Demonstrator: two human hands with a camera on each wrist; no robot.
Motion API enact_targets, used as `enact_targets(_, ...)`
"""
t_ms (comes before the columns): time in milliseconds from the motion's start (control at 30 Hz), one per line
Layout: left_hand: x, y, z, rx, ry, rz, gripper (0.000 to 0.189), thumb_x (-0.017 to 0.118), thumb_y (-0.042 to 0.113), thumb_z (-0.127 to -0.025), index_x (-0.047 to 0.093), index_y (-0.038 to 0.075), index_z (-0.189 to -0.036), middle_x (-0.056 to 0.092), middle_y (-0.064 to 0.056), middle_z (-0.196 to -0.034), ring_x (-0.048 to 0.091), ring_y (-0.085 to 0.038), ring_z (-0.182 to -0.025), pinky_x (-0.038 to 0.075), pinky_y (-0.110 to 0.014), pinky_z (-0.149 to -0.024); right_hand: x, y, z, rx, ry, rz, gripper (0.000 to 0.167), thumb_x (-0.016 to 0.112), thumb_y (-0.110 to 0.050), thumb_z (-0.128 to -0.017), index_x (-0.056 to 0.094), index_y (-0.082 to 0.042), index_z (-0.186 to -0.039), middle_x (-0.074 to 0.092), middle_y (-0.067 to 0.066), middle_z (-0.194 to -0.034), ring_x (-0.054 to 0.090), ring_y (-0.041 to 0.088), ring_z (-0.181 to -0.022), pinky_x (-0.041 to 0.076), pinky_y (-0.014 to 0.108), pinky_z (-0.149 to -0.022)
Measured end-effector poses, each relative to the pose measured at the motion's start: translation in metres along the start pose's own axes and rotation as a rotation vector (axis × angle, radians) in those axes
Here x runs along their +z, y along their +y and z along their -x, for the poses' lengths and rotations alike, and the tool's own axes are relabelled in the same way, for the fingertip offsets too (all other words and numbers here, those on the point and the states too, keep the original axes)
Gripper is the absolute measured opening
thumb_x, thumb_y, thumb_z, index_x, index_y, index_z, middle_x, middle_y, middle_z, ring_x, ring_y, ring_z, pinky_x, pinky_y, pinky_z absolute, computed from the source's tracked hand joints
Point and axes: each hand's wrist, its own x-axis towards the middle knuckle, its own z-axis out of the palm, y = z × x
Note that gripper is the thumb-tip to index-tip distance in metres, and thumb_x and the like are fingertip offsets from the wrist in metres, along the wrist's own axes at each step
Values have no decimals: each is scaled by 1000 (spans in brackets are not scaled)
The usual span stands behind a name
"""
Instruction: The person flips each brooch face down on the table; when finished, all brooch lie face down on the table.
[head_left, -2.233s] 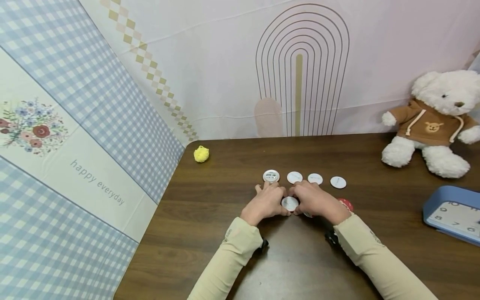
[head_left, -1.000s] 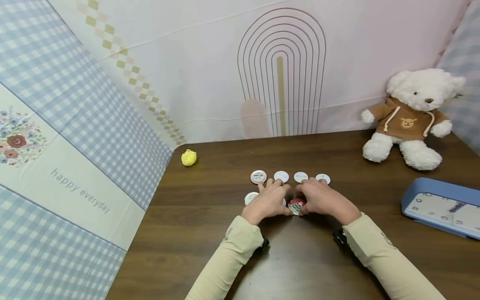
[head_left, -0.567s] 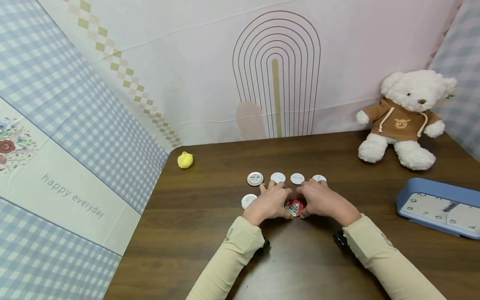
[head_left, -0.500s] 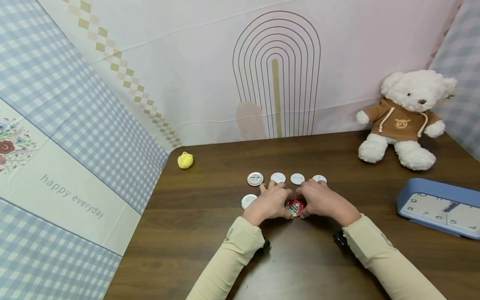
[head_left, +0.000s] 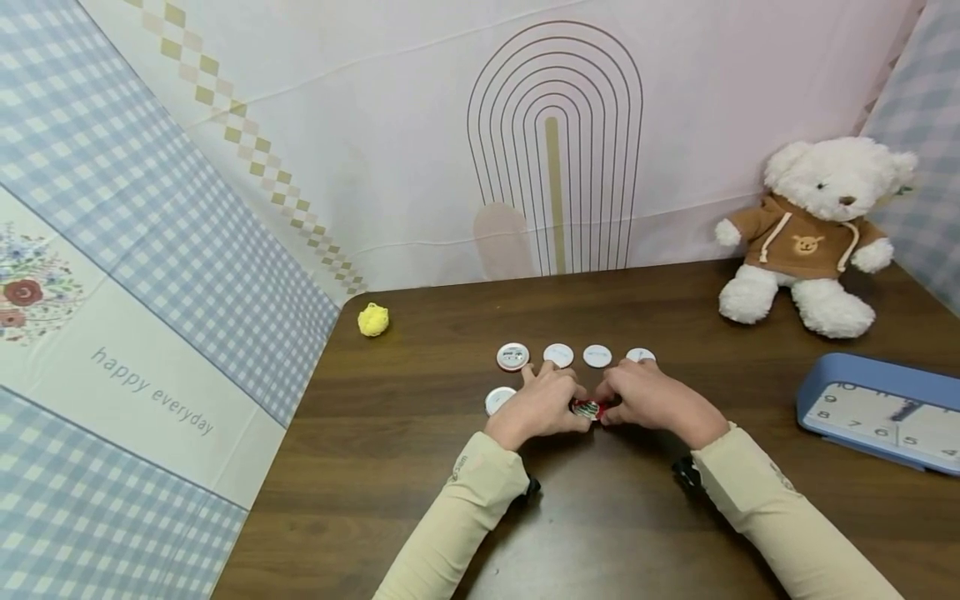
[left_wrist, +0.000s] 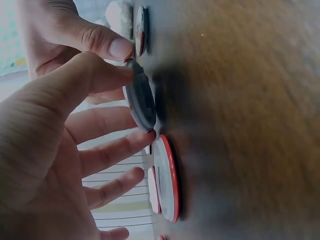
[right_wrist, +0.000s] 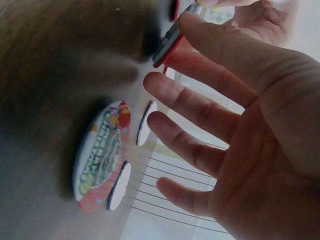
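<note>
Both hands hold a round pin-back badge [head_left: 588, 410] just above the table, its red and green printed face toward the head camera. My left hand [head_left: 542, 403] pinches its left edge; the left wrist view shows the tilted grey back of the badge [left_wrist: 141, 100] near the thumb. On the opposite edge, my right hand [head_left: 651, 403] grips with thumb and index finger, the other fingers spread. Beneath the left palm lies a red-rimmed badge [left_wrist: 167, 179], back up. Under the right hand, a colourful printed badge [right_wrist: 102, 156] rests face up.
Several white-backed badges, one of them [head_left: 513, 357] showing its metal pin, form a row beyond the hands. Another white badge [head_left: 499, 400] lies left of the left hand. A yellow puff [head_left: 372, 320], teddy bear [head_left: 813, 242] and blue clock [head_left: 877, 412] stand farther out.
Earlier the hands held a white-backed badge; they moved right to the red and green one. Over the last half second this badge has tilted up between the fingers. The head view has shifted.
</note>
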Motion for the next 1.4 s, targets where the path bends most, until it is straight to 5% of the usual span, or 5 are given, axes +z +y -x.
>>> enact_targets(267,-1,-3,0,28,27,28,12,72,29,-88,80,26,-96,69,17,-89,54,-19,-102,26,-68,-105,-5,-2,2,-82,6,12,15,77,-13,-88,73,-22,-77,55,-18,-68,49,5,-64,41,35,-60)
enact_targets(533,-3,-6,-1,107,77,58,11,70,21,-90,80,24,-89,65,20,-70,59,-1,-77,30,-66,-103,-8,-2,0,-86,26,-36,14,73,-6,-90,76,-16,-80,60,-16,-69,46,3,-62,42,30,-60)
enact_targets(867,-6,-7,-1,51,118,3,16,67,15,-92,75,23,-81,52,15,-56,56,-11,-76,32,-61,-100,-4,1,-3,-74,90,-43,18,69,5,-89,73,-11,-81,58,-9,-68,43,5,-61,42,26,-58)
enact_targets(1133,-5,-7,-1,-3,254,-82,19,64,19,-98,79,24,-109,70,4,-79,65,-20,-82,35,-40,-76,-4,-2,-6,-38,185,-68,16,67,6,-89,71,-9,-84,58,-6,-68,45,7,-59,42,29,-57)
enact_targets(1400,-4,-6,-2,-40,322,-58,16,65,17,-97,79,21,-104,67,5,-76,65,-20,-76,34,-37,-72,-6,-8,-8,-3,210,-78,22,78,3,-79,65,-9,-92,61,-4,-77,55,13,-68,47,34,-64)
